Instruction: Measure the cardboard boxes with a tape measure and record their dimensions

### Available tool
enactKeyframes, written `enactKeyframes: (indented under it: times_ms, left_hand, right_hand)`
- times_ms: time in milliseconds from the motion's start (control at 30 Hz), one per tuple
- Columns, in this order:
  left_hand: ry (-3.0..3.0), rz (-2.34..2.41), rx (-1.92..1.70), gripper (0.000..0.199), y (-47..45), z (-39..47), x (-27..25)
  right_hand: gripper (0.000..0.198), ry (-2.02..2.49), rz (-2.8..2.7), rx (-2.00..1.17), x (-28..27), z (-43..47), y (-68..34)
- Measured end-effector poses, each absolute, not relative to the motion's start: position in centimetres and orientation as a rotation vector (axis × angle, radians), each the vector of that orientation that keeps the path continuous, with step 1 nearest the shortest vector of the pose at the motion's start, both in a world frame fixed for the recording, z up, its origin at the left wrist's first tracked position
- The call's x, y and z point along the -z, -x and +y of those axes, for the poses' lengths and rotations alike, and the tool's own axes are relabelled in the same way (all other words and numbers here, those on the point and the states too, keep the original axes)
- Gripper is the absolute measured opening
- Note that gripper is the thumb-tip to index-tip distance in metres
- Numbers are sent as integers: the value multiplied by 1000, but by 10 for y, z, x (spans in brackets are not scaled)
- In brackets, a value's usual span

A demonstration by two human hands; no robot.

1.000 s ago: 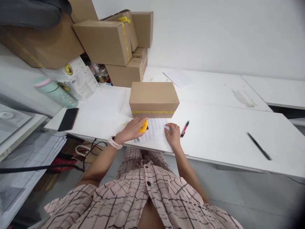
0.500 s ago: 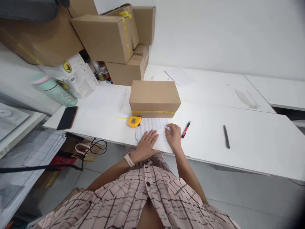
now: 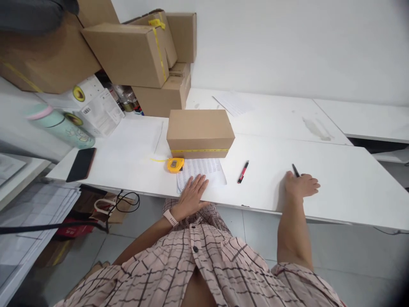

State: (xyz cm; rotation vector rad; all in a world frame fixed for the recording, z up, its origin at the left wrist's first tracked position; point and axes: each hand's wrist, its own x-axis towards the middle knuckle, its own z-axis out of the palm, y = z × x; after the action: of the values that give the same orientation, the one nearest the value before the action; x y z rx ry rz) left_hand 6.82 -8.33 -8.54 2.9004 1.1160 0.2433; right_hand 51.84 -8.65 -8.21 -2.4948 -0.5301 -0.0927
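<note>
My left hand (image 3: 193, 197) lies flat, fingers stretched out, on the lower part of a printed sheet of paper (image 3: 212, 169) at the table's front edge. Off to the right, my right hand (image 3: 300, 185) is over a black pen (image 3: 295, 169). Its fingers are apart and the pen's lower half is hidden beneath it. A red and black pen (image 3: 243, 172) lies between the sheet and that hand. The yellow tape measure (image 3: 175, 165) rests at the sheet's upper left corner, its tape running around a closed cardboard box (image 3: 200, 124) just behind.
Stacked cardboard boxes (image 3: 128, 55) stand at the back left. A phone (image 3: 81, 164), a mint green bottle (image 3: 64, 127) and white printed boxes (image 3: 99, 113) occupy the left end. Another sheet (image 3: 233, 104) lies near the wall. A cable (image 3: 128, 202) hangs below the front edge.
My right hand has left the printed sheet and moved right, onto the black pen. My left hand has stayed on the paper. The view has shifted slightly to the right.
</note>
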Motion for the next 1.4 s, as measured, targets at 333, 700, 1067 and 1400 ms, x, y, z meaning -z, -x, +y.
enactKeyframes:
  times_ms: [333,700,1067,1400]
  left_hand:
    - [-2901,1126,-268,83,-68,-84,87]
    - [-2914,1133,-249,84,-69,-83,87]
    - [-2849,1087,-318,86,-70,-83,87]
    - [-2800,1099,-324,78,-68,-84,89]
  right_hand:
    - [32,2342,-990,-384,64,-77,-382]
    - [47,2010,-966,-66,-13,-28,-397]
    - [53,855,-1218,-1207,-33,-113,-304]
    - [71,1093,-899,-1476,56,-52,-244]
